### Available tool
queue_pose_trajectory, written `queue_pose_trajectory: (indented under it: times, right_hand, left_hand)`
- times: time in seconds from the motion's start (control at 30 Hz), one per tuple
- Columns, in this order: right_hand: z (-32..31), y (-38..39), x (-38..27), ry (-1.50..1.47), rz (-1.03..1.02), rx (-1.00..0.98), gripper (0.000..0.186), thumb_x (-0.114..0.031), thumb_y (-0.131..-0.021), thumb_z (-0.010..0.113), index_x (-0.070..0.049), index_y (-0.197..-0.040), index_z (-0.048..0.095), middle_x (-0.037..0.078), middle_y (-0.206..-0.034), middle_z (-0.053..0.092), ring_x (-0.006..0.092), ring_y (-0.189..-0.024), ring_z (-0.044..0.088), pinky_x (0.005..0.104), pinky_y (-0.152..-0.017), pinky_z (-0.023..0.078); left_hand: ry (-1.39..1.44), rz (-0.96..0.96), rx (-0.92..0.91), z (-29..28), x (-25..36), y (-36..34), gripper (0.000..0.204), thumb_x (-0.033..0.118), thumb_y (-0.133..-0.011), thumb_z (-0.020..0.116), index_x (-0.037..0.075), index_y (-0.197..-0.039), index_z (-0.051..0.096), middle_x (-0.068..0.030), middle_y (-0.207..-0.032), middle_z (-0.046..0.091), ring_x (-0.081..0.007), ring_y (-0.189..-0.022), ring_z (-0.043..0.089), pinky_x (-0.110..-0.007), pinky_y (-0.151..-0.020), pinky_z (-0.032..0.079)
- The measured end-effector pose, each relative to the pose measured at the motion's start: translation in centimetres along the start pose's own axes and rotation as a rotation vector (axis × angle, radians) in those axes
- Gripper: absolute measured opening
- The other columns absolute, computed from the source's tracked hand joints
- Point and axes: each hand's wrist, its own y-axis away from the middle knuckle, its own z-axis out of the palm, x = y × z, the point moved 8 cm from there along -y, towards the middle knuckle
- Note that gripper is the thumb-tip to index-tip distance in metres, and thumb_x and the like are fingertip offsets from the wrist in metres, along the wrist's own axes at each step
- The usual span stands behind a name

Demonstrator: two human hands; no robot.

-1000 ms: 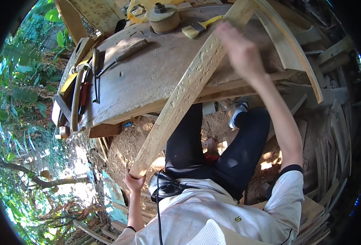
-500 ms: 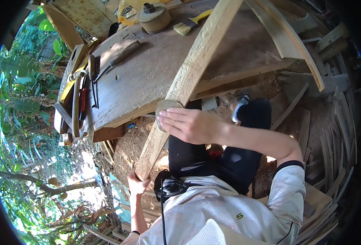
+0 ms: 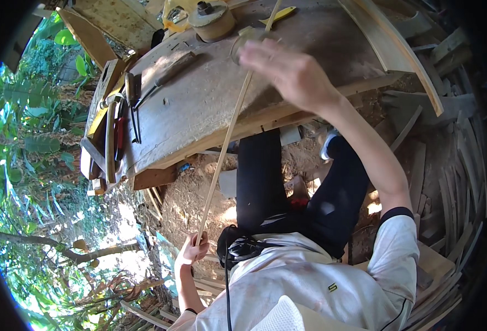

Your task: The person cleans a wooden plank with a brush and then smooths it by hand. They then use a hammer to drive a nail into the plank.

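My left hand (image 3: 191, 251) grips the lower end of a long thin wooden strip (image 3: 227, 138). The strip shows its narrow edge and runs up from my lap across the wooden workbench (image 3: 199, 110) to the top of the view. My right hand (image 3: 290, 69) is blurred above the bench, just right of the strip's upper part. Its fingers are closed around a small greyish pad (image 3: 244, 43) that sits against the strip. My dark trousers and white shirt fill the lower middle.
On the bench lie a dark-handled tool (image 3: 172, 69), a round roll (image 3: 213, 19) and a yellow-handled tool (image 3: 279, 14). A curved plank (image 3: 403, 55) rests at its right. Hand tools (image 3: 116, 129) hang on the left edge. Scrap wood lies on the dirt at right, foliage at left.
The strip has turned from its broad face to its narrow edge. My right hand has moved with the pad from the strip's middle up over the bench. My left hand stays on the lower end.
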Motion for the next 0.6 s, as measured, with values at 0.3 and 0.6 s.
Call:
queue_pose_trajectory:
  times: [0.3, 0.6]
  right_hand:
    - [2.0, -0.8, -4.9, -0.259, -0.157, -0.048, 0.022, -0.008, -0.096, 0.066, -0.013, -0.116, 0.075, 0.002, -0.12, 0.075, 0.0165, -0.109, 0.073, 0.0322, -0.103, 0.059]
    - [-0.8, -4.6, 9.4, -0.031, -0.044, 0.052, 0.024, -0.008, -0.102, 0.058, -0.01, -0.122, 0.072, 0.004, -0.108, 0.077, 0.0181, -0.098, 0.075, 0.0312, -0.088, 0.065]
  left_hand:
    - [0.105, -0.042, -0.148, -0.6, -2.6, -1.9, 0.031, 0.019, -0.082, 0.074, 0.011, -0.085, 0.044, 0.0058, -0.06, 0.04, -0.0051, -0.044, 0.036, -0.024, -0.041, 0.026]
    - [0.179, -0.098, -0.227, -0.6, -2.5, -2.1, 0.033, 0.017, -0.082, 0.076, 0.012, -0.089, 0.044, 0.005, -0.063, 0.041, -0.0048, -0.045, 0.035, -0.023, -0.043, 0.026]
